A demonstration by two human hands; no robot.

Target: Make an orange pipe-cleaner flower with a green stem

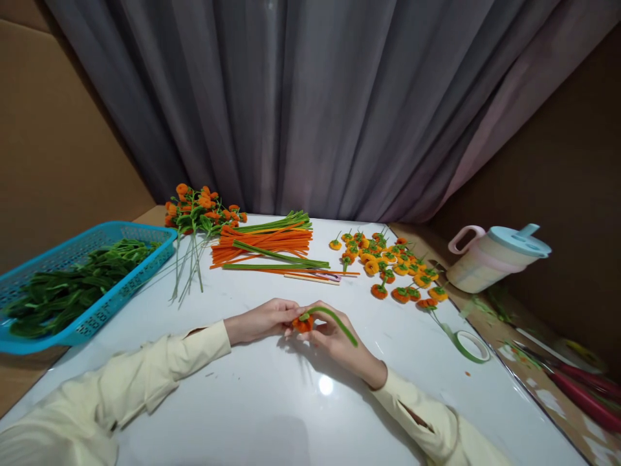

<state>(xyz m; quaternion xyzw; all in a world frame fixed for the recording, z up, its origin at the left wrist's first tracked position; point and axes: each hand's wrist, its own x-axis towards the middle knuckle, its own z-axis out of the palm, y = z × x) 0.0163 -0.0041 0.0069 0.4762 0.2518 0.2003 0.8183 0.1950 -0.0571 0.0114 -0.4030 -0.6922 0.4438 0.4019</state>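
Between my two hands, above the middle of the white table, is an orange pipe-cleaner flower (303, 323). A green pipe cleaner (342, 323) comes off its top and curves to the right over my right hand. My left hand (272, 320) pinches the flower from the left side. The fingers of my right hand (339, 336) are closed on the flower and the base of the green pipe cleaner; which fingertip presses on which part is hard to make out. Beyond my hands lie orange pipe cleaners (262, 246) and green pipe cleaners (281, 262) in a pile.
A blue basket (165, 241) of green leaves stands left. Stemmed orange flowers (206, 200) lie at the back left, loose flower heads (388, 259) at the right. Green tape (471, 347), a lidded cup (495, 255) and red-handled pliers (582, 395) are farther right. A curtain (291, 110) hangs behind.
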